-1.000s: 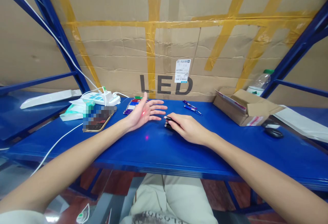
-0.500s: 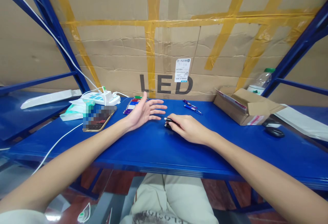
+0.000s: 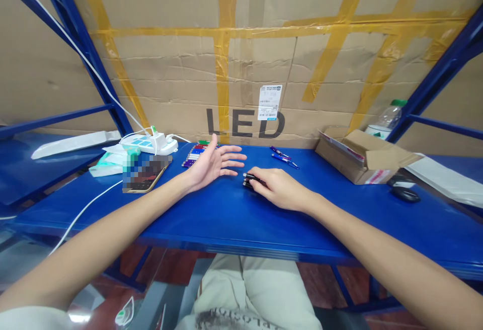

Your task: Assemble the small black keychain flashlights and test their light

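Here, blue tabotop (image 3: 226,219) bare from the hands to its near edge at 6 o'clock; cardboard wall (image 3: 241,68) closes 12 o'clock. Right hand (image 3: 281,189) lies knuckles-up, grip closed on a small black pen-like device (image 3: 249,180) whose tip pokes out at 9 o'clock toward the left hand (image 3: 211,164). Left hand open, palm up, fingers spread, holding nothing, just beside that tip. Markers (image 3: 196,154) at its 11 o'clock, phone (image 3: 145,176) at 9, open box (image 3: 362,161) at 3.
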The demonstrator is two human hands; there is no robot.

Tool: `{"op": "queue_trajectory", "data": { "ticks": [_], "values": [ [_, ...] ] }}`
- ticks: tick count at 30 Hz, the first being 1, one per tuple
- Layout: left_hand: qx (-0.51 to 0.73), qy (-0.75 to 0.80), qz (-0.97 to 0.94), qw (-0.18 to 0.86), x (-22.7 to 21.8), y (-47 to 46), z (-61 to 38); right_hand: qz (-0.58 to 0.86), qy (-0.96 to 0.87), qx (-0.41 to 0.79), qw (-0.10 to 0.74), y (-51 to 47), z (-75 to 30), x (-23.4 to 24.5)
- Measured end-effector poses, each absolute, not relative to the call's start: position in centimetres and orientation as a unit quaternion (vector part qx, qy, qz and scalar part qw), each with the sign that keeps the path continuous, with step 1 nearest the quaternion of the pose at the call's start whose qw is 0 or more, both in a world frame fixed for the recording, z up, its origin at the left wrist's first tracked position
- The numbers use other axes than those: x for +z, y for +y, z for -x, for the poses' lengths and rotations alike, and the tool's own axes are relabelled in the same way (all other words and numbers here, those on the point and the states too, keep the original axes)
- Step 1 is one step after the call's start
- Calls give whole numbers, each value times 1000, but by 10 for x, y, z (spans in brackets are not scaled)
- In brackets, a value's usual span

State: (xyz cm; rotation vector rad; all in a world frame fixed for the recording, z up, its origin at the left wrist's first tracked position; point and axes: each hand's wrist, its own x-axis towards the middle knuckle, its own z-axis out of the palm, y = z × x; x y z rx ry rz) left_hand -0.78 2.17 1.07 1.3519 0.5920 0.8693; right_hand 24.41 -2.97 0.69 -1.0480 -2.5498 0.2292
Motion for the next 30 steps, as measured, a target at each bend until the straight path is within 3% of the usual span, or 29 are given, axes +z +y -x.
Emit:
{"op": "queue_trajectory", "data": {
  "ticks": [19, 30],
  "values": [
    [395, 270, -581, 658, 15, 19, 7, 445, -875, 53, 183, -28, -245, 9],
    [394, 266, -589, 653, 17, 18, 7, 358, -914, 87, 172, -30, -246, 10]
  ]
}}
